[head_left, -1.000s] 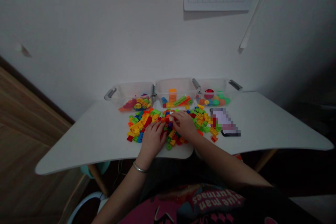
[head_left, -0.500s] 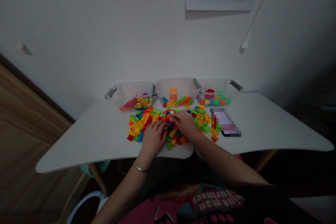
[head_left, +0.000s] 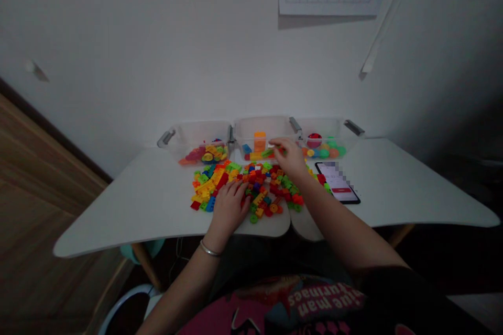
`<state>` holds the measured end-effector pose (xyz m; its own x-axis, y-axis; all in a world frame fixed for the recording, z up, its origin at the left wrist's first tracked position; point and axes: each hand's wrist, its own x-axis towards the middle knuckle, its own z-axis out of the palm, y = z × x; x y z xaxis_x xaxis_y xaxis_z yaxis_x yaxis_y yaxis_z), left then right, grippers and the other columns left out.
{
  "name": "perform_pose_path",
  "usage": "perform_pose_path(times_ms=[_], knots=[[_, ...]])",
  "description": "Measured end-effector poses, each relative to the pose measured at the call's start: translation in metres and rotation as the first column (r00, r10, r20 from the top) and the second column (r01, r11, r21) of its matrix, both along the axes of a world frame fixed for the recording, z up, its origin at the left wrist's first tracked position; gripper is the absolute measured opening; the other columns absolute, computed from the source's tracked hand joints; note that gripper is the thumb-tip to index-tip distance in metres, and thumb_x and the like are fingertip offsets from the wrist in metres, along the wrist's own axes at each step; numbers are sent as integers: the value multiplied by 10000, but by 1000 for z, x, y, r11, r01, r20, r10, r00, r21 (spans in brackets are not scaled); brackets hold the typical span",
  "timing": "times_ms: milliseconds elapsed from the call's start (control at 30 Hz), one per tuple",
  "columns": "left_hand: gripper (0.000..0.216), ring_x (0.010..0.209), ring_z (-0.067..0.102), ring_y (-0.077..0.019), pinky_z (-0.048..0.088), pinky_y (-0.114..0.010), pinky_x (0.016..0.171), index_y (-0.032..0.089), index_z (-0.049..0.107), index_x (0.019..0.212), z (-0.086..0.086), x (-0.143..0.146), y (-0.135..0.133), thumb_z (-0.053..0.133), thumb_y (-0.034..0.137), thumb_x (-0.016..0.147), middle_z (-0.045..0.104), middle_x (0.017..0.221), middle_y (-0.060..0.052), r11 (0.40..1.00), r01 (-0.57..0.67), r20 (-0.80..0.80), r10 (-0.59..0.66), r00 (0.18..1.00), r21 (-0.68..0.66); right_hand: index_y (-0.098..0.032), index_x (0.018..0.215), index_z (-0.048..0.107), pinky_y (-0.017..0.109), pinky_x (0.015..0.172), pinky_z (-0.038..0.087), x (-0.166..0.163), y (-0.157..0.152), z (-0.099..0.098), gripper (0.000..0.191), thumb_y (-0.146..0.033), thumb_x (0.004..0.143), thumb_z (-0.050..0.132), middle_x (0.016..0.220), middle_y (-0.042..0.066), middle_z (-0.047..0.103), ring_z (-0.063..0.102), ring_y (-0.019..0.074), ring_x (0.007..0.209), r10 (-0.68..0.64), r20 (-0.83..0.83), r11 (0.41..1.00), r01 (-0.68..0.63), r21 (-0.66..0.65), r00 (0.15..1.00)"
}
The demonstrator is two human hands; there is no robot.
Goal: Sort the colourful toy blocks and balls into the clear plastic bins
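Observation:
A pile of colourful plastic building bricks (head_left: pixel 208 184) lies spread on the white table. My left hand (head_left: pixel 230 204), with a bangle at the wrist, rests on the near left of the pile, fingers stretched out and holding nothing that shows. My right hand (head_left: pixel 290 158) is raised at the front of the middle clear bin (head_left: pixel 271 128), fingers pinched around a small whitish piece (head_left: pixel 271 145) whose kind is hard to make out. Behind the fingers, inside that bin, are an orange block (head_left: pixel 260 142), a blue block and several long green and yellow bricks.
The left clear bin (head_left: pixel 200 131) holds red and yellow pieces. In the right clear bin (head_left: pixel 328 128) are coloured balls and a red round toy (head_left: pixel 314 140). A phone (head_left: pixel 338 183) lies right of the pile. A white wall stands close behind the bins.
My right hand has lifted off the brick pile and moved forward to the middle bin, carrying a small whitish piece. The phone is now less covered. My left hand has stayed in place.

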<state>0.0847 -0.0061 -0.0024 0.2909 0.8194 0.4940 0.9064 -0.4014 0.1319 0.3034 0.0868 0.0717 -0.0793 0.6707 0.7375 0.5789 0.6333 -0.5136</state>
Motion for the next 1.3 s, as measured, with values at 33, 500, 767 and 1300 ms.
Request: perform_pose_path(times_ms=[33, 500, 767, 1300], knots=[[405, 1217, 558, -308, 445, -502, 1069, 179, 611, 1298, 0, 0, 0, 519, 298, 922, 644, 1306, -117, 1000, -4, -1, 4, 1000, -2, -221, 1002, 722, 399, 961, 509, 6, 6, 8, 252, -185, 872, 509, 1074, 76, 731, 649, 218, 1037, -26, -13, 1000, 26, 16, 1000], [419, 1233, 552, -313, 444, -498, 1076, 179, 614, 1306, 2, 0, 0, 528, 301, 915, 644, 1309, -117, 1000, -15, -5, 15, 1000, -10, -189, 1025, 774, 474, 974, 468, 33, 54, 20, 316, -201, 901, 484, 1069, 110, 752, 671, 290, 1039, -302, 320, 925, 357, -128, 898], [408, 1236, 557, -305, 438, -494, 1088, 182, 621, 1298, 1, 0, -1, 549, 290, 910, 645, 1311, -116, 1000, -16, 12, 16, 1000, -7, -174, 1101, 749, 445, 1017, 404, 33, 43, 25, 415, -351, 1001, 388, 1092, 129, 746, 642, 290, 1105, -249, 503, 920, 364, -143, 827], [414, 1220, 566, -316, 462, -511, 1065, 158, 623, 1299, 3, 1, -1, 560, 291, 911, 657, 1289, -125, 1000, -12, -9, 12, 1000, -3, -197, 1063, 708, 390, 957, 483, 35, -14, 23, 396, -421, 979, 392, 1100, 92, 739, 650, 227, 1060, -84, -125, 995, 90, 41, 989]])
